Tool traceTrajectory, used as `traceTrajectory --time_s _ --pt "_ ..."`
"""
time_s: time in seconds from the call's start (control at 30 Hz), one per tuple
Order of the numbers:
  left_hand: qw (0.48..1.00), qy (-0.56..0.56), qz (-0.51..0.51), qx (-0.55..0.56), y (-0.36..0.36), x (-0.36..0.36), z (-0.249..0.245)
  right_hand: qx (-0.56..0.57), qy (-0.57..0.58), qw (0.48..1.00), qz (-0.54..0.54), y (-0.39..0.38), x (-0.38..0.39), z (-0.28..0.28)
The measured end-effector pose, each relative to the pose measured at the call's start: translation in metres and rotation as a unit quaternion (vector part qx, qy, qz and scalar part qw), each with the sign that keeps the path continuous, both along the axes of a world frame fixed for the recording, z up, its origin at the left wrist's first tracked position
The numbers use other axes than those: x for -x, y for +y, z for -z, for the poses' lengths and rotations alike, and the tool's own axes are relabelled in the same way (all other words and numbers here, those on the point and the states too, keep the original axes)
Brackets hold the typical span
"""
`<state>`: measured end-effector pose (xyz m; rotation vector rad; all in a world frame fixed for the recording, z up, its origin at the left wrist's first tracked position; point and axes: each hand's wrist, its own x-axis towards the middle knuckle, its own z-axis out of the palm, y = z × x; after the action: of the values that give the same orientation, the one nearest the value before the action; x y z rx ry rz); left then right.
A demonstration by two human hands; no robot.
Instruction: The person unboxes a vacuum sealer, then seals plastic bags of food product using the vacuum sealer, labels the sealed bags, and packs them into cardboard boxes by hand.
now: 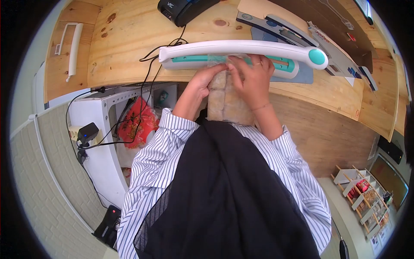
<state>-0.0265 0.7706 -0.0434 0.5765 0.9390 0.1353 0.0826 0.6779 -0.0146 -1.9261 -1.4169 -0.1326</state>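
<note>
A clear plastic bag (230, 101) packed with pale tan, block-like pieces hangs over the table's front edge, close to my body. Its upper end lies in the white and teal bag sealer (181, 60), beneath the raised-looking white arm. My left hand (202, 83) pinches the bag's left edge near the top, thumb and fingers together. On the other side my right hand (254, 80), with a ring on one finger, grips the bag's upper right part, its fingertips right at the sealer.
A black device (185, 11) stands at the back of the wooden table (125, 43), with black cables (148, 71) trailing over the front edge. Flat packaging sheets (284, 30) lie at the back right. Below left is a white shelf unit (92, 112) holding a red bag (139, 123).
</note>
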Motion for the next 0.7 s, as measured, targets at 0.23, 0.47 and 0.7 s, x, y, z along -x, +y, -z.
traceTrajectory --time_s 0.23,0.47,0.7 --pt "0.998 -0.036 -0.036 -0.044 -0.006 0.0 0.019 0.145 -0.024 0.987 -0.067 0.019 0.023 0.011" --pt "0.998 0.001 -0.017 -0.063 -0.002 0.0 0.014 0.15 -0.023 0.988 -0.032 0.004 0.019 0.002" --pt "0.999 -0.02 -0.028 -0.004 0.002 -0.001 -0.005 0.105 -0.048 0.993 0.038 -0.046 -0.021 0.01"
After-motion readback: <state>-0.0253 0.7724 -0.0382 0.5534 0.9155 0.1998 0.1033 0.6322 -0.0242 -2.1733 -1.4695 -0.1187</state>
